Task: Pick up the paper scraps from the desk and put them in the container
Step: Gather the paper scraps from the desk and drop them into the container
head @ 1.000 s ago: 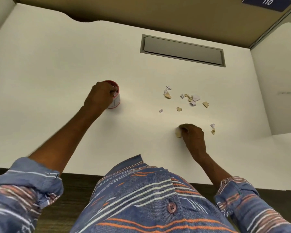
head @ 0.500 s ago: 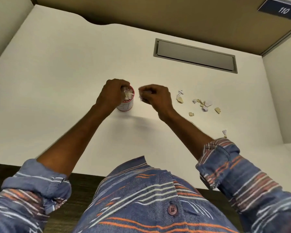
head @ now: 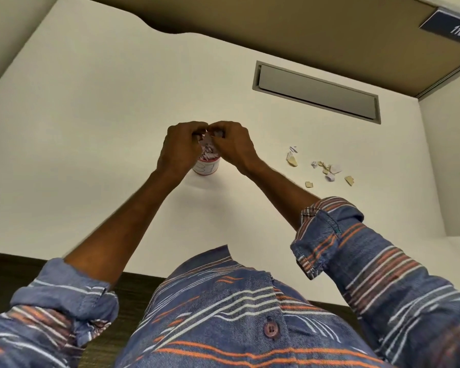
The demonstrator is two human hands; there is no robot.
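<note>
A small white container (head: 207, 168) with a red rim stands mid-desk, stuffed with paper scraps. My left hand (head: 179, 147) grips its left side and rim. My right hand (head: 230, 144) is over the container's mouth with curled fingers, pinching a paper scrap at the top of the pile. Both hands touch above the opening and hide most of the rim. Several loose paper scraps (head: 327, 170), white and tan, lie on the desk to the right of the container.
The white desk (head: 91, 128) has a grey cable hatch (head: 316, 92) at the back right. A beige partition wall with a blue "110" sign (head: 454, 29) rises behind. A side panel (head: 452, 168) bounds the desk on the right.
My right hand picked a scrap from the desk's near right, carried it left, and now sits over the container's mouth. My left hand stayed on the container.
</note>
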